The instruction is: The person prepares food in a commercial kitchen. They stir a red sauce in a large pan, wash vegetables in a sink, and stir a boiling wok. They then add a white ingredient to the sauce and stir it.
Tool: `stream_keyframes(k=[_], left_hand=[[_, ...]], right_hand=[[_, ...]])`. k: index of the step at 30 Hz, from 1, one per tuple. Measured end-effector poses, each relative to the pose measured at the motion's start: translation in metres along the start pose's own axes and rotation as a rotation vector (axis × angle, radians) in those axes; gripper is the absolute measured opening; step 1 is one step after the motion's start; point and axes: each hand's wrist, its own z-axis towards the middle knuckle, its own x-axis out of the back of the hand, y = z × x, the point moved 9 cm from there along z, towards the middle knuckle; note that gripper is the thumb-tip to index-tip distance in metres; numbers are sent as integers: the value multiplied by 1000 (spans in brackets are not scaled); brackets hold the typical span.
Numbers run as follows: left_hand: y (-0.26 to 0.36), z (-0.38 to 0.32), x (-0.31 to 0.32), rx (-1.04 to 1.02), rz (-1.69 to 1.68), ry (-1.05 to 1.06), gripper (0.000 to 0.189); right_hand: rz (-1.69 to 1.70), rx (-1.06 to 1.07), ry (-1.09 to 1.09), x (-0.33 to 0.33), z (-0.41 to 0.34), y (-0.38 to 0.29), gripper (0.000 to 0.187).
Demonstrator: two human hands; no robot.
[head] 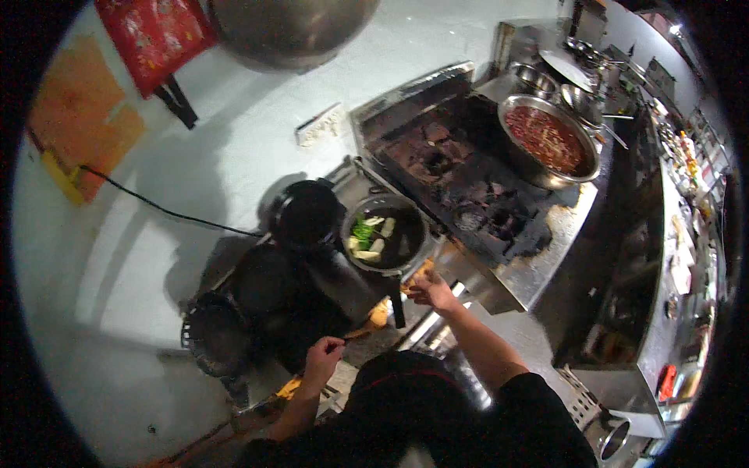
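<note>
A pot (384, 235) holding dark contents, pale chunks and green pieces stands in front of me, its black handle (398, 304) pointing toward my body. My right hand (432, 291) is just below the pot's near right rim, fingers bent beside an orange-yellow material (418, 278); whether it grips this is unclear. Lower left, my left hand (323, 358) has curled fingers by a thin dark piece, which leads toward another orange-yellow patch (379, 314). Blur hides whether the fingers close on it. Black cookware (307, 214) lies left of the pot.
A grimy stove top (468, 181) carries a large metal bowl of red food (547, 140) at its far right. Another black pan (217, 334) is at lower left. A dark cable (169, 212) crosses the pale surface. Metal bowls (533, 81) and a long steel counter (649, 316) line the right side.
</note>
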Motion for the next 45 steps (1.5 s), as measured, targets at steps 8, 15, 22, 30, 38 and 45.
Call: stream_keyframes(k=[8, 15, 22, 30, 38, 45], left_hand=[[71, 11, -160, -304, 0, -535, 21], [38, 10, -275, -358, 33, -712, 28], [39, -10, -429, -258, 180, -828, 20], [152, -116, -636, -339, 389, -1043, 25], [148, -86, -756, -195, 398, -1111, 19], [112, -9, -863, -162, 285, -1221, 10]], right_hand=[[-871, -356, 443, 266, -240, 156, 65], [-493, -798, 878, 413, -474, 367, 39], [-693, -653, 792, 495, -493, 342, 50], [-342, -307, 1393, 605, -639, 244, 76], [-119, -141, 1831, 715, -788, 199, 53], [241, 469, 1863, 832, -969, 55, 26]])
